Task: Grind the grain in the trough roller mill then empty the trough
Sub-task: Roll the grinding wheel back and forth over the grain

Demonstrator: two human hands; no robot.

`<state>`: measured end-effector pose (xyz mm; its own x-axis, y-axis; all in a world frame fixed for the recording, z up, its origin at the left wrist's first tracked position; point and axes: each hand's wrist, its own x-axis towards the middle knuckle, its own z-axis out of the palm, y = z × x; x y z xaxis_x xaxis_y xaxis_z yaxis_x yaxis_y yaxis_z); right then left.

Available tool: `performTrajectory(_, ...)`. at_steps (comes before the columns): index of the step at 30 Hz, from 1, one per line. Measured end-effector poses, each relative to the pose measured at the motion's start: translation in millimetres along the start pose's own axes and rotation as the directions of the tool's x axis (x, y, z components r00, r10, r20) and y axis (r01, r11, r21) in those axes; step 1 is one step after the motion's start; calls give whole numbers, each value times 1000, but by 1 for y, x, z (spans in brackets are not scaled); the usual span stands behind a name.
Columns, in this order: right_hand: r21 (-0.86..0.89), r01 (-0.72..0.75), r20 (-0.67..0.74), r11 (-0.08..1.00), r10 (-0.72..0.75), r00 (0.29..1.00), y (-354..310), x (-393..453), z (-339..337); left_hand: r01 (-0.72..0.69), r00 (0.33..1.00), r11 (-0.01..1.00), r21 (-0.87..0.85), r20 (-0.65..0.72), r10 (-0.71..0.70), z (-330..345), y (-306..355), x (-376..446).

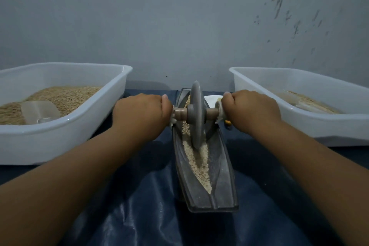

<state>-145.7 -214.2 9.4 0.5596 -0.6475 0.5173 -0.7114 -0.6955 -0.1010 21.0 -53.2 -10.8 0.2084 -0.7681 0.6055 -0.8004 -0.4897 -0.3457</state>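
A dark boat-shaped metal trough (221, 177) lies lengthwise on the blue cloth, running away from me. Pale crushed grain (196, 164) fills its narrow groove. A grey roller wheel (196, 114) stands upright in the groove toward the far end, on a wooden axle (211, 113) that sticks out on both sides. My left hand (139, 115) grips the axle's left end, and my right hand (252, 111) grips the right end. Both handle ends are hidden inside my fists.
A white plastic tub (83, 126) at the left holds whole brown grain and a clear scoop (39, 113). A second white tub (299, 114) at the right holds a thin layer of ground grain. A white dish (212, 99) shows behind the wheel. The grey wall stands close behind.
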Motion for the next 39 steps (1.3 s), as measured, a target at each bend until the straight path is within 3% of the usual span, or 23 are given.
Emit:
performTrajectory(4,20,-23,-16,1000,23,1000,-2,5,1,108,992,988,-111,79,-99,8,6,9)
performTrajectory(7,-86,150,-104,985,-159,982,-1,-21,-7,205,976,962,-181,113,-187,-1,0,-3)
performTrajectory(10,-127,151,-90,980,-163,982,1,-40,-24,56,998,970,-237,4,-56,-18,2,-26)
performTrajectory(12,-140,151,-103,978,-166,981,2,-47,-28,76,997,953,-292,19,-73,-31,0,-32)
performTrajectory(14,-117,149,-94,982,-160,983,3,-50,-29,61,997,970,-236,55,-50,-33,-2,-31)
performTrajectory(18,-64,83,-45,995,-86,995,4,-31,-14,-145,988,989,-25,43,146,-23,-3,-21)
performTrajectory(20,-15,43,-50,999,-44,998,3,-15,-1,-94,990,989,112,119,80,-9,-3,-8)
performTrajectory(25,60,0,-78,998,5,997,2,4,14,-91,994,978,187,84,77,1,1,17)
performTrajectory(27,39,24,-67,999,-21,998,4,-3,10,-63,993,988,140,105,48,-1,0,15)
performTrajectory(31,21,88,-43,996,-87,995,10,-33,-8,-154,988,987,50,37,152,-22,0,-11)
performTrajectory(37,-51,113,-57,992,-116,992,10,-52,-25,30,1000,971,-237,15,-27,-37,0,-28)
performTrajectory(39,-12,78,-26,997,-79,997,10,-38,-14,-75,997,987,-139,1,76,-31,3,-23)
